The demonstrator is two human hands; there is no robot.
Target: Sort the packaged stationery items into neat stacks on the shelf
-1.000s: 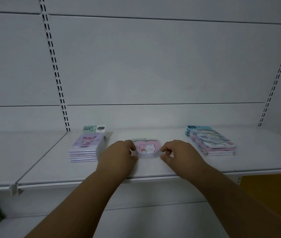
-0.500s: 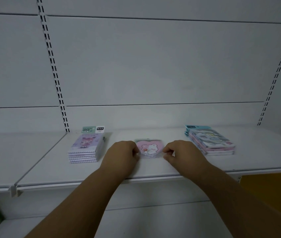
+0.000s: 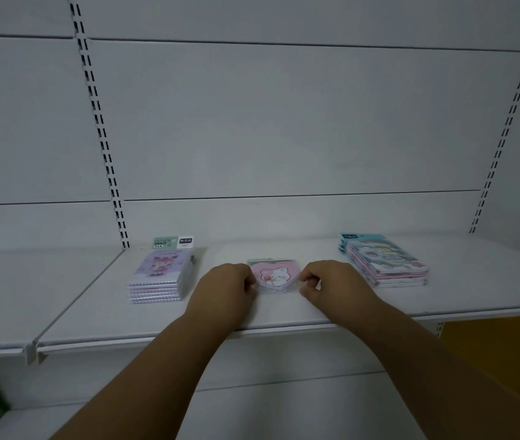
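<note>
On the white shelf (image 3: 284, 315), a pink heart-shaped pack (image 3: 274, 275) is lying mid-shelf, between a purple notebook stack (image 3: 160, 277) and a pink-and-blue packet stack (image 3: 385, 265). The left hand (image 3: 223, 289) and right hand (image 3: 336, 282) are pinching its opposite edges, fingers curled together against it.

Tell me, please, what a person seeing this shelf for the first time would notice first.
The eye goes first to the pink heart-shaped packs in the middle of the white shelf, pinched between the left hand and the right hand. Next come the purple notebook stack to the left and the pink and blue stack to the right.
</note>
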